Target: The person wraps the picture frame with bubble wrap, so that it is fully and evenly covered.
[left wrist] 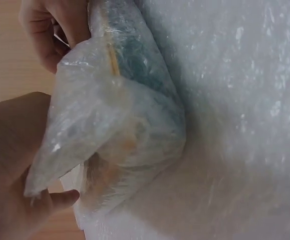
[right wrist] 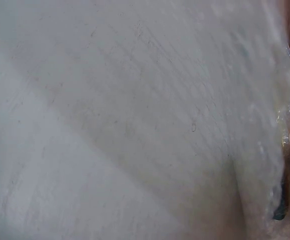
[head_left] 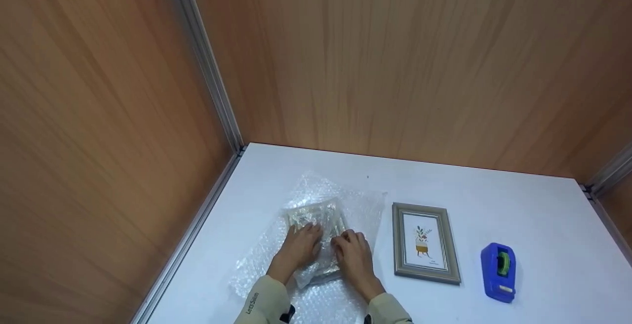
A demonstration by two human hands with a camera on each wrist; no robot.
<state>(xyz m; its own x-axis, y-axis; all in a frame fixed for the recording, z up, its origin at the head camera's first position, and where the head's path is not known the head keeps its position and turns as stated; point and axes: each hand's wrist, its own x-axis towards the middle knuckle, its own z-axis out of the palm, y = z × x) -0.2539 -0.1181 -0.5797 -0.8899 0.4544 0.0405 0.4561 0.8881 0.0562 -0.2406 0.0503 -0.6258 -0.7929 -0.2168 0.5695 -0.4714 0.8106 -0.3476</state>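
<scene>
A flat rectangular, frame-like object (head_left: 301,212) lies partly wrapped in clear bubble wrap (head_left: 363,208), which spreads over the table around it. My left hand (head_left: 300,246) rests on top of the wrapped object. In the left wrist view, the left thumb (left wrist: 64,199) is extended beside a folded flap of bubble wrap (left wrist: 84,110). At the object's right side, my right hand (head_left: 354,255) pinches the wrap with curled fingers. The right wrist view mostly shows a blurred whitish sheet of wrap (right wrist: 255,125), with parts of fingers at its right edge.
To the right lies a grey picture frame (head_left: 401,245) with a plant print, face up. A blue tape dispenser (head_left: 490,269) with a green core stands farther right. Wood-grain panels (head_left: 395,67) rise behind and to the left of the white table (head_left: 543,225).
</scene>
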